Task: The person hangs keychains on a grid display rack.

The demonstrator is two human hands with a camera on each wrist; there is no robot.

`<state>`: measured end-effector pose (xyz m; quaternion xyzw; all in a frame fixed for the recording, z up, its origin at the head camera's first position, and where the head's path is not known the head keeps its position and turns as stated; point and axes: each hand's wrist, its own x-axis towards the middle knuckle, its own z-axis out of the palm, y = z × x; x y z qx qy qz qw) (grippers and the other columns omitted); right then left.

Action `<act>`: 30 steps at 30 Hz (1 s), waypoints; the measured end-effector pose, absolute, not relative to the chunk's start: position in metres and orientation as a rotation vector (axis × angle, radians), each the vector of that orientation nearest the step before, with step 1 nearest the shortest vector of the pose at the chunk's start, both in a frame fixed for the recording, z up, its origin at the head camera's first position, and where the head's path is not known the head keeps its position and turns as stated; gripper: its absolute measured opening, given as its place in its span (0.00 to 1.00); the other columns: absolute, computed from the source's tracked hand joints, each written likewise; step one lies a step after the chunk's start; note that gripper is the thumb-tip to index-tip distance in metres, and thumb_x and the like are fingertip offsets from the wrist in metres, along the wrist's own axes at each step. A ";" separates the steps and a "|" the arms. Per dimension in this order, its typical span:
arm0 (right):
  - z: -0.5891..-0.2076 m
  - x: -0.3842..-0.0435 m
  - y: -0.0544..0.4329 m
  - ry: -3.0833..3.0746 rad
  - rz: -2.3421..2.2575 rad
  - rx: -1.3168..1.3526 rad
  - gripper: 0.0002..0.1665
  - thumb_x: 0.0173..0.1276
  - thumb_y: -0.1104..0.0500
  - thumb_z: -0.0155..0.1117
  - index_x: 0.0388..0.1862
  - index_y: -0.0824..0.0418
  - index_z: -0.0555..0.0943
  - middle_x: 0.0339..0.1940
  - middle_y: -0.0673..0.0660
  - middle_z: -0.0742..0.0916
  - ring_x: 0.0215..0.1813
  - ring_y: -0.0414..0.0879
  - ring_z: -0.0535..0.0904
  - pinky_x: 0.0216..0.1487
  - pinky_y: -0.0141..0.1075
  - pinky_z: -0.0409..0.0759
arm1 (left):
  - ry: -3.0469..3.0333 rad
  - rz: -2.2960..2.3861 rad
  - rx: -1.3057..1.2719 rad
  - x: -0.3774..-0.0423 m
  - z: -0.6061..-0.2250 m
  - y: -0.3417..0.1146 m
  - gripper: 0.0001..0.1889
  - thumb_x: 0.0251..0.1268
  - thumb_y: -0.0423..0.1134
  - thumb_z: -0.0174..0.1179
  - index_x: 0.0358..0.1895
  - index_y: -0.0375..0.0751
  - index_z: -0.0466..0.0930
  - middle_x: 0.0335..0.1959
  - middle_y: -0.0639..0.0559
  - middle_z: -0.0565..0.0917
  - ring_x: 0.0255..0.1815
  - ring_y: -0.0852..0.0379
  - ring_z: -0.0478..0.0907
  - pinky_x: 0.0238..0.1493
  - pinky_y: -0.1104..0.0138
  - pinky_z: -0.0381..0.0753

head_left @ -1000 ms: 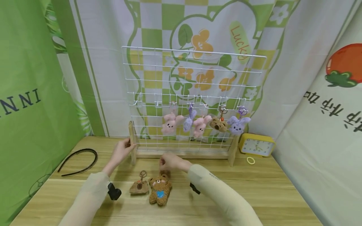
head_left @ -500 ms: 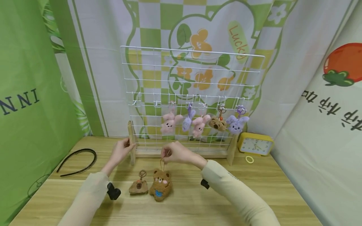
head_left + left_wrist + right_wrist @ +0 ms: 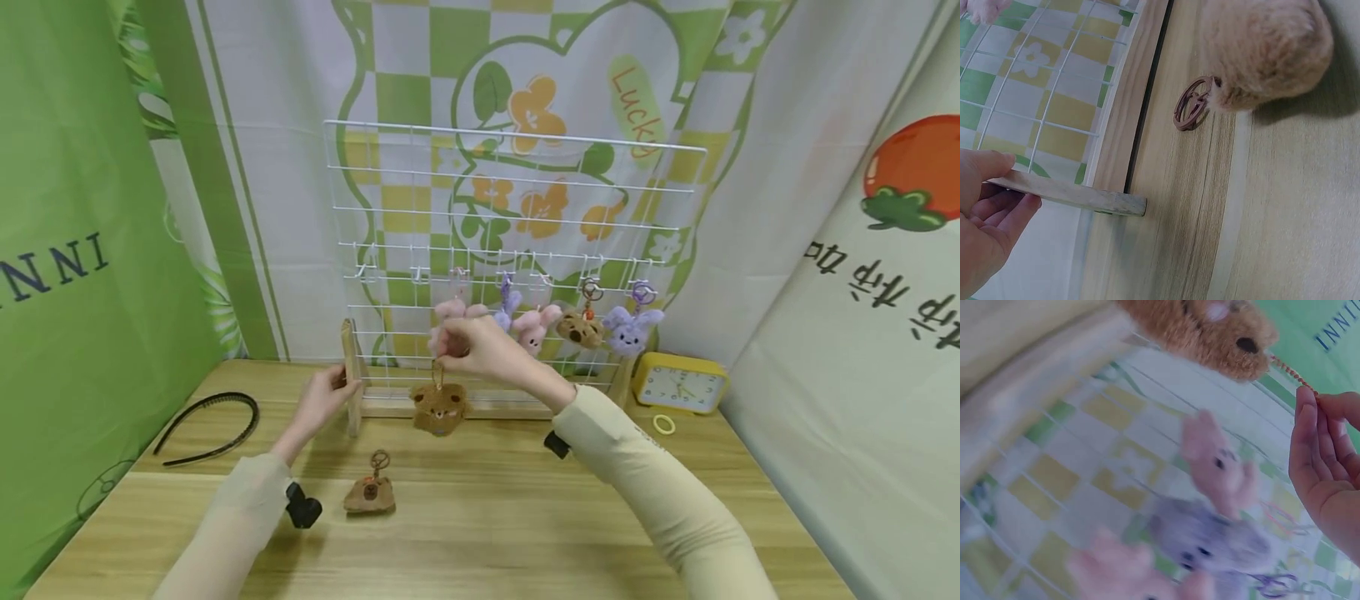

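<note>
My right hand pinches the thin bead chain of a brown plush bear keychain. The bear hangs in the air before the lower part of the white wire grid rack, above the tabletop. At the rack's left end, my left hand grips the wooden upright, thumb on one side and fingers on the other. A flat brown plush keychain with a metal ring lies on the table, right of the left forearm. Part of a pink plush rabbit is hidden behind the right hand.
Pink rabbits, purple rabbits and a brown plush head hang on the rack's hooks. Bare hooks sit at its left. A yellow clock and yellow ring stand right; a black headband lies left.
My right hand has lifted the plush bear off the table by its chain and moved it up toward the rack. The left hand has stayed on the upright.
</note>
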<state>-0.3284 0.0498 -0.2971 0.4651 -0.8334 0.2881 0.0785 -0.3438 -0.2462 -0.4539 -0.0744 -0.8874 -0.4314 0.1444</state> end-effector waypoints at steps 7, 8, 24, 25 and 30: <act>-0.247 -0.332 0.040 -2.522 0.900 1.260 0.03 0.66 0.65 0.67 0.34 0.61 0.80 0.33 0.57 0.91 0.33 0.43 0.87 0.36 0.28 0.86 | -2.561 -1.245 -0.232 -0.345 -0.453 -0.246 0.18 0.72 0.33 0.57 0.57 0.20 0.76 0.51 0.24 0.83 0.53 0.32 0.82 0.55 0.48 0.85; -0.241 -0.333 0.038 -2.517 0.896 1.246 0.03 0.66 0.65 0.66 0.34 0.61 0.80 0.34 0.57 0.91 0.34 0.43 0.88 0.36 0.28 0.86 | -2.562 -1.246 -0.232 -0.346 -0.453 -0.246 0.19 0.72 0.32 0.57 0.58 0.20 0.75 0.51 0.24 0.83 0.53 0.31 0.82 0.55 0.48 0.85; -0.210 -0.356 0.011 -2.508 0.699 1.178 0.03 0.67 0.71 0.60 0.34 0.66 0.79 0.36 0.60 0.88 0.39 0.48 0.86 0.43 0.30 0.86 | -2.534 -1.252 -0.242 -0.345 -0.456 -0.246 0.19 0.71 0.31 0.57 0.59 0.19 0.74 0.51 0.23 0.82 0.52 0.31 0.83 0.54 0.48 0.85; -0.210 -0.357 0.009 -2.514 0.685 1.178 0.03 0.67 0.71 0.60 0.34 0.66 0.79 0.35 0.60 0.88 0.39 0.48 0.85 0.42 0.30 0.86 | -2.532 -1.257 -0.241 -0.345 -0.456 -0.246 0.19 0.71 0.31 0.57 0.58 0.19 0.75 0.51 0.24 0.82 0.53 0.31 0.83 0.54 0.47 0.85; -0.212 -0.361 0.004 -2.529 0.629 1.173 0.04 0.67 0.72 0.59 0.34 0.66 0.79 0.35 0.60 0.88 0.38 0.47 0.84 0.41 0.29 0.85 | -2.531 -1.261 -0.241 -0.345 -0.456 -0.246 0.18 0.71 0.31 0.58 0.57 0.20 0.76 0.51 0.24 0.82 0.53 0.31 0.82 0.55 0.47 0.85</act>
